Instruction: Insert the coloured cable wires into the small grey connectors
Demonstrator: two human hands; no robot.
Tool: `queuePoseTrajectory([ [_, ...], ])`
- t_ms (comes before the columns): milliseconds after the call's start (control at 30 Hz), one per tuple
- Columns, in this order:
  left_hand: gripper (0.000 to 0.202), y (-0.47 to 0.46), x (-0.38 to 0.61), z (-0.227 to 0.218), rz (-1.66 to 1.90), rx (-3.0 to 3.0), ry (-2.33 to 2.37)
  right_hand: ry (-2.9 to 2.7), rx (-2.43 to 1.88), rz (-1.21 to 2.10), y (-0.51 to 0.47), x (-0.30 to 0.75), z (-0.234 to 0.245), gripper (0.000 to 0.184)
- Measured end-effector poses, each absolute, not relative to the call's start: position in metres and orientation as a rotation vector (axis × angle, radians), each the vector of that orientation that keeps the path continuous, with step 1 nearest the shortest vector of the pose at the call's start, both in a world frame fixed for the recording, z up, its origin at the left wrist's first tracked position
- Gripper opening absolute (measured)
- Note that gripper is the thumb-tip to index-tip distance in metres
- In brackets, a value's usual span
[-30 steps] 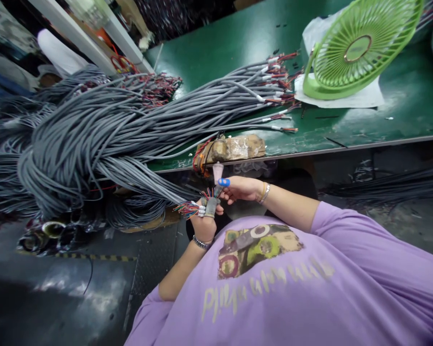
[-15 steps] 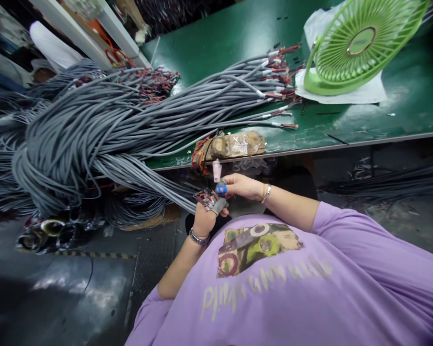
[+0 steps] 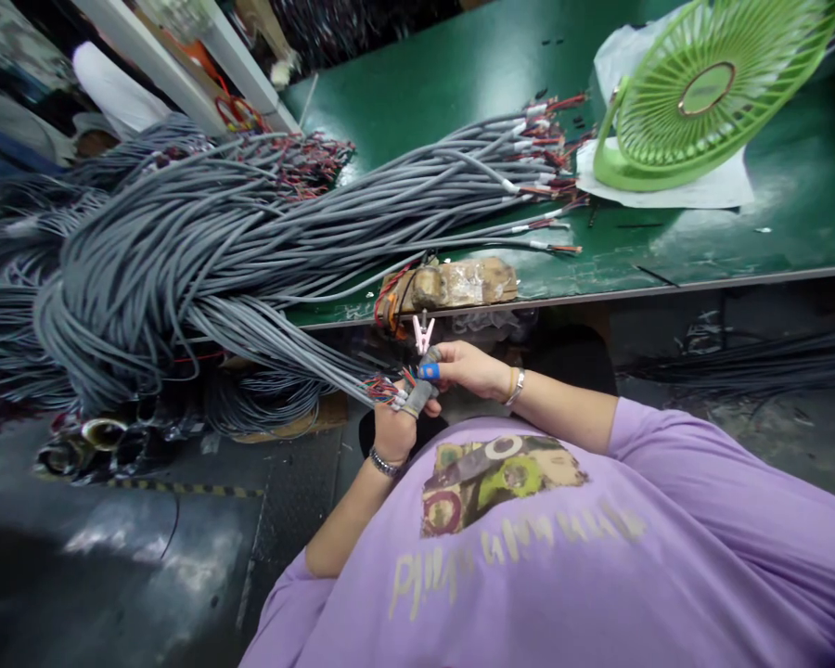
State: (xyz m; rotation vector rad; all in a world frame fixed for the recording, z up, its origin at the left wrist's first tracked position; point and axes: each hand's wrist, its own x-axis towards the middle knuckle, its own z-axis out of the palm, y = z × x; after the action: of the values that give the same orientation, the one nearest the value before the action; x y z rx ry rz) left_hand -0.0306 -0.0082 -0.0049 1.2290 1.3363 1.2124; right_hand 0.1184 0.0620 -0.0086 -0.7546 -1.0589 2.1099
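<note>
Below the bench's front edge, my left hand (image 3: 398,429) is closed round the ends of a bundle of grey cables (image 3: 306,351). Thin coloured wires (image 3: 382,390) fan out of the cable ends beside its thumb. My right hand (image 3: 474,367), with blue tape on a fingertip, pinches at the tips of these wires. Which wire it has hold of is too small to make out. Grey coverings show on some fingers of both hands. Just above the fingertips, a pink clothes peg (image 3: 423,334) hangs from a wooden block (image 3: 463,281) at the bench edge.
A large pile of grey cables (image 3: 132,241) covers the left of the green bench (image 3: 696,246), stripped ends pointing right. A green fan (image 3: 702,93) stands on white paper at the right. Black cables (image 3: 772,357) lie beneath the bench at right.
The coloured wires in my left hand are spread further apart. The pink peg has turned and now shows its two legs as a V. Both hands stay nearly in place.
</note>
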Motion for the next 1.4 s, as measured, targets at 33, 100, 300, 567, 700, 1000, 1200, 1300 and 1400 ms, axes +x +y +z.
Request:
queuePoseTrajectory([
  [33, 0.025, -0.008, -0.03, -0.003, 1.273, 1.2, 1.33, -1.016, -0.771, 2.124, 0.064, 0.119, -0.01, 0.032],
  [100, 0.023, -0.008, -0.028, 0.001, 1.364, 1.13, 1.309, -0.868, -0.835, 2.136, 0.071, 0.122, -0.014, 0.03],
  [300, 0.026, -0.001, -0.02, 0.019, 1.375, 1.049, 1.261, -0.653, -0.78, 2.219, 0.087, 0.122, -0.007, 0.037],
  [567, 0.026, 0.01, -0.015, 0.02, 1.283, 1.039, 1.24, -0.837, -0.74, 1.893, 0.087, 0.104, -0.003, 0.053],
  [700, 0.024, 0.011, -0.015, 0.019, 1.308, 1.01, 1.243, -0.577, -0.666, 2.161, 0.091, 0.101, -0.001, 0.049],
  [1000, 0.024, 0.008, -0.014, 0.019, 1.292, 1.019, 1.267, -0.416, -0.665, 2.208, 0.089, 0.099, 0.001, 0.049],
  [1200, 0.021, -0.001, -0.018, 0.015, 1.364, 1.062, 1.253, -0.463, -0.629, 2.312, 0.088, 0.109, 0.003, 0.057],
  [1300, 0.021, -0.003, -0.016, 0.016, 1.439, 1.058, 1.262, -0.488, -0.636, 2.282, 0.086, 0.11, 0.009, 0.04],
  [1400, 0.022, -0.001, -0.013, 0.016, 1.481, 1.053, 1.291, -0.535, -0.663, 2.174, 0.083, 0.109, 0.011, 0.022],
])
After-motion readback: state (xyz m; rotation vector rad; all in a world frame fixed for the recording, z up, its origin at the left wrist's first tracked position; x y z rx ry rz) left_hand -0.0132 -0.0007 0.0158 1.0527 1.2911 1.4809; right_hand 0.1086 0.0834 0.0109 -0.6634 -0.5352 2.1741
